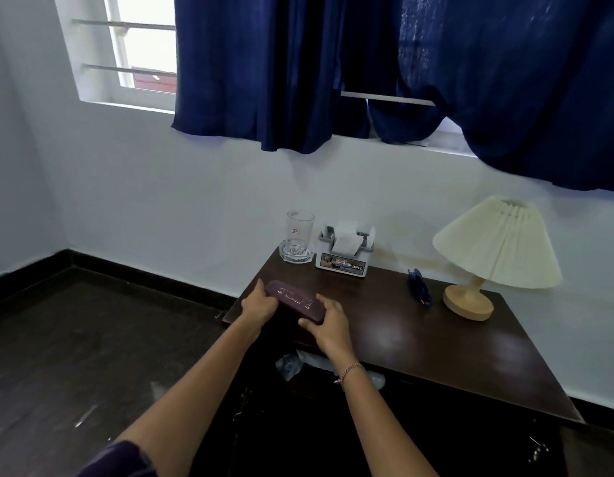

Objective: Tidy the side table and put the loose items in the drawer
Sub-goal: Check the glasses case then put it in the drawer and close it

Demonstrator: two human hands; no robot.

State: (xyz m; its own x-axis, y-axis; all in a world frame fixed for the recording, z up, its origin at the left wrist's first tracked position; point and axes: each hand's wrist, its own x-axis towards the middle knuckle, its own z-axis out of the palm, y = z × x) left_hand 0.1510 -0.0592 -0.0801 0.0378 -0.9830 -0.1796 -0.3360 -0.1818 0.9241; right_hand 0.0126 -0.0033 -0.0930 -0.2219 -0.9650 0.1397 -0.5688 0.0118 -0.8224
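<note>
White wall and blue curtains back a dark wooden bench [419, 342], where tidying looks only partly done. Both hands hold a purple case [295, 301] at the bench's front left corner: the left hand [261, 306] has its fingers curled round the far end, the right hand [328, 325] round the near end. Whether the case touches the wood I cannot tell. A blue clip [419, 287] lies loose near the lamp [495, 256]. The glass [297, 241] looks empty, and the napkin holder [345, 251] holds white paper. Below the front edge, what seems to be the open drawer [309, 383] shows crumpled clear plastic [292, 364].
</note>
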